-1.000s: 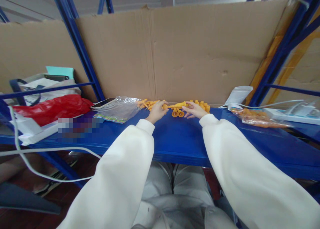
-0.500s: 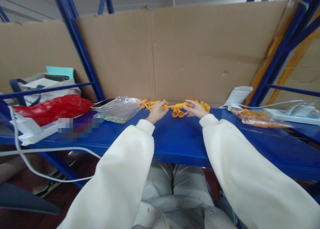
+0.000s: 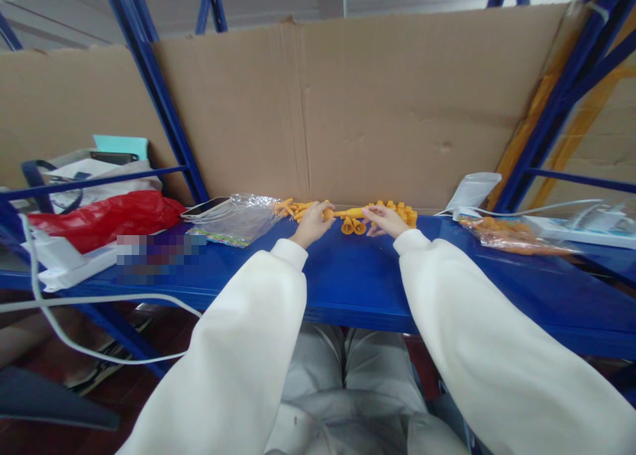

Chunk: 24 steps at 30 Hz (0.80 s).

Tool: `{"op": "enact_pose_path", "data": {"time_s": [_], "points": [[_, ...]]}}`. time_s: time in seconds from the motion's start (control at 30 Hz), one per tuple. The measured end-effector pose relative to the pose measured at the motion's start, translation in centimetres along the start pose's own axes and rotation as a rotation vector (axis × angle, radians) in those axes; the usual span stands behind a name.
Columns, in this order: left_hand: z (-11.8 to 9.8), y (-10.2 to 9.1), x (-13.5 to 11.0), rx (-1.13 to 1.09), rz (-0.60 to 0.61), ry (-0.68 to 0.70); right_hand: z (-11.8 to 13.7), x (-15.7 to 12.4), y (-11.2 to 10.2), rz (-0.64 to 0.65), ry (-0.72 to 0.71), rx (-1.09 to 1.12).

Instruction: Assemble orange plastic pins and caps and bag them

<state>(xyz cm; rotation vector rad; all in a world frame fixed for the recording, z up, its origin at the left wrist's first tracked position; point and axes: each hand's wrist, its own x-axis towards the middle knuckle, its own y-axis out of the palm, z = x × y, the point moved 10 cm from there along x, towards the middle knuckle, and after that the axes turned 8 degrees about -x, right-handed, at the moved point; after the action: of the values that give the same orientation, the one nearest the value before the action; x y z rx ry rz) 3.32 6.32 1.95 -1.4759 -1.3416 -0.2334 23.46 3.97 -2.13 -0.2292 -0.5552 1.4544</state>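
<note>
My left hand (image 3: 313,224) is closed on the rounded end of an orange plastic piece (image 3: 350,212), whose narrow stem points to the right. My right hand (image 3: 385,220) has its fingertips pinched at the other end of this piece. Just below it, two orange cup-shaped parts (image 3: 353,226) lie with their hollow ends facing me. A cluster of orange knobbed parts (image 3: 410,214) sits behind and beside my right hand. Thin branching orange parts (image 3: 284,208) are piled to the left of my left hand. Fine details of the pieces are too small to tell.
The blue shelf top (image 3: 358,276) backs onto a cardboard sheet (image 3: 372,110). Clear plastic bags (image 3: 243,223) and a phone (image 3: 206,206) lie left, beyond them a red bag (image 3: 109,220) and white cables. On the right are a bag of orange parts (image 3: 511,235) and a power strip (image 3: 586,230).
My right hand has shifted slightly left, and its fingers have drawn together at the end of the orange piece. My left hand stays almost where it was.
</note>
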Motion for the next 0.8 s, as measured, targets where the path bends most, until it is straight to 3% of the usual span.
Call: {"op": "enact_pose_path", "data": {"time_s": [0.2,0.43,0.8], "points": [[-0.1,-0.1,0.0,0.002,-0.013,0.018,0.8,0.0,-0.2,-0.046,-0.081,0.023],[-0.8,0.1,-0.1,-0.003,0.003,0.021,0.3,-0.1,0.3,0.008,-0.031,-0.016],[-0.2,0.0,0.0,0.036,-0.009,0.000,0.2,-0.2,0.0,-0.054,0.039,0.048]]}}
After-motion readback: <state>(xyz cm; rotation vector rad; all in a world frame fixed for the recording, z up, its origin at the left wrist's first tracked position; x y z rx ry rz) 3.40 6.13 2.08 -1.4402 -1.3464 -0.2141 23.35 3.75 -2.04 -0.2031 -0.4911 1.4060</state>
